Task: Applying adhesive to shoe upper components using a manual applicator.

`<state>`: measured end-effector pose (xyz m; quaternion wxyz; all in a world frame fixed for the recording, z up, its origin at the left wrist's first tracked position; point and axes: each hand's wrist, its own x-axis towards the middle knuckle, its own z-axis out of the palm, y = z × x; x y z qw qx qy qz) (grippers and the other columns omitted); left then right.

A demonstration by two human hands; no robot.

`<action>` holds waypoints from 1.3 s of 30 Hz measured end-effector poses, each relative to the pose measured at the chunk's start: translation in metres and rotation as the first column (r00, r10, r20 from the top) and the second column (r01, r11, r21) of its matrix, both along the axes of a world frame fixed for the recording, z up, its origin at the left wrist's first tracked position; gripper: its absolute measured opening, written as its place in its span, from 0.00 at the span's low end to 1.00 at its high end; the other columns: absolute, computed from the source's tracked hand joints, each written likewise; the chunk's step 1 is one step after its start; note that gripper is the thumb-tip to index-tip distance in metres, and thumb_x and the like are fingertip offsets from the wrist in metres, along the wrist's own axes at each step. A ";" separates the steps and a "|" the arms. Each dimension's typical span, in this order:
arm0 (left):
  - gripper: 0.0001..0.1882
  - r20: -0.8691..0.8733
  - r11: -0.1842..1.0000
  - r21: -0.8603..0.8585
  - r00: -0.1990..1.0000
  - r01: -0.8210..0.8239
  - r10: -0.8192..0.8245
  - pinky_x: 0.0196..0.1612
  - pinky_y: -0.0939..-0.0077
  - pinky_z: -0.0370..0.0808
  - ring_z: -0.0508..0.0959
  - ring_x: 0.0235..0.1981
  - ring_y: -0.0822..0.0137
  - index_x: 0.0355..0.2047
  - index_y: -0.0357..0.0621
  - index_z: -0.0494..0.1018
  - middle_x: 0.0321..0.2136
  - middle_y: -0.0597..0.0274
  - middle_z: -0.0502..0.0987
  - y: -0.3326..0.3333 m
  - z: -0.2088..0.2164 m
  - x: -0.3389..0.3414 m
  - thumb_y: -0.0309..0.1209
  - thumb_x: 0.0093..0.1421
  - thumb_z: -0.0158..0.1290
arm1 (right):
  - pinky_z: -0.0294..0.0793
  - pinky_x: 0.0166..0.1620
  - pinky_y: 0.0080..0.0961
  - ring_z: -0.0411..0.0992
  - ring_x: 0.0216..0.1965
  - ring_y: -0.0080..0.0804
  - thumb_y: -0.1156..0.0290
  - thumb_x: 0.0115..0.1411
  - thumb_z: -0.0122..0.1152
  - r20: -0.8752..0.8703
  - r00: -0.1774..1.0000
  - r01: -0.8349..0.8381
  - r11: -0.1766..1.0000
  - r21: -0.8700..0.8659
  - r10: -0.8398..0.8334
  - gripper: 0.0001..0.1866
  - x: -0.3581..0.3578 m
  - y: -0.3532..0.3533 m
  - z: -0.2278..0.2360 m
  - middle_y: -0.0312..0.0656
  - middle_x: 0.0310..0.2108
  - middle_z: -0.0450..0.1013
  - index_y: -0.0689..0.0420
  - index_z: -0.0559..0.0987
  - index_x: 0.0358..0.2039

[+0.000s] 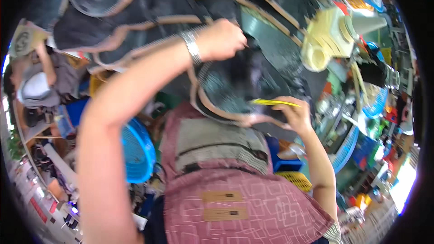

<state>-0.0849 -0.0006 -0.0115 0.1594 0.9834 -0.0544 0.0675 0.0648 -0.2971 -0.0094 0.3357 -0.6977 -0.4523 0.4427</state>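
Note:
My left hand (224, 39), with a metal watch band (191, 46) at the wrist, is closed over the dark sheets; what its fingers pinch is hidden. Between my fingers and thumb, my right hand (296, 115) grips a slim yellow stick-like tool (273, 102). The tool's end lies over a dark, shiny, curved piece (226, 83) with a tan edge, close to my apron. The kind of tool cannot be made out. More dark pieces (176, 31) with tan, jagged borders spread beyond both hands.
A pale yellow container (327, 36) with a round spout stands at the right of the dark pieces. Blue baskets (138, 151) sit at either side below. A reddish apron (217, 199) covers my lap. Another person (38, 79) is at the far left.

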 end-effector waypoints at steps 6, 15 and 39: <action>0.04 0.264 0.914 -0.301 0.897 -0.272 0.354 0.53 0.55 0.64 0.74 0.43 0.57 0.29 0.42 0.74 0.37 0.57 0.75 -0.048 0.062 -0.026 0.27 0.52 0.52 | 0.76 0.31 0.21 0.76 0.23 0.26 0.75 0.57 0.54 -0.299 0.923 0.167 0.952 -0.256 -0.243 0.10 0.013 -0.032 0.010 0.43 0.30 0.78 0.64 0.77 0.38; 0.11 0.324 0.500 -0.003 0.472 -0.866 0.820 0.44 0.72 0.69 0.74 0.37 0.62 0.42 0.36 0.73 0.35 0.56 0.76 0.076 0.201 -0.231 0.29 0.64 0.46 | 0.76 0.38 0.26 0.74 0.37 0.31 0.69 0.63 0.52 -0.682 0.441 0.833 0.549 0.069 -0.583 0.15 0.077 -0.067 0.027 0.42 0.42 0.73 0.60 0.70 0.49; 0.24 0.042 0.966 -0.238 0.995 0.097 -0.090 0.58 0.56 0.62 0.66 0.55 0.51 0.48 0.42 0.70 0.53 0.49 0.67 -0.158 -0.018 0.001 0.32 0.48 0.57 | 0.78 0.30 0.21 0.73 0.22 0.27 0.58 0.64 0.53 -0.843 0.338 0.786 0.618 0.009 -0.418 0.14 0.088 -0.041 -0.010 0.43 0.28 0.73 0.56 0.71 0.39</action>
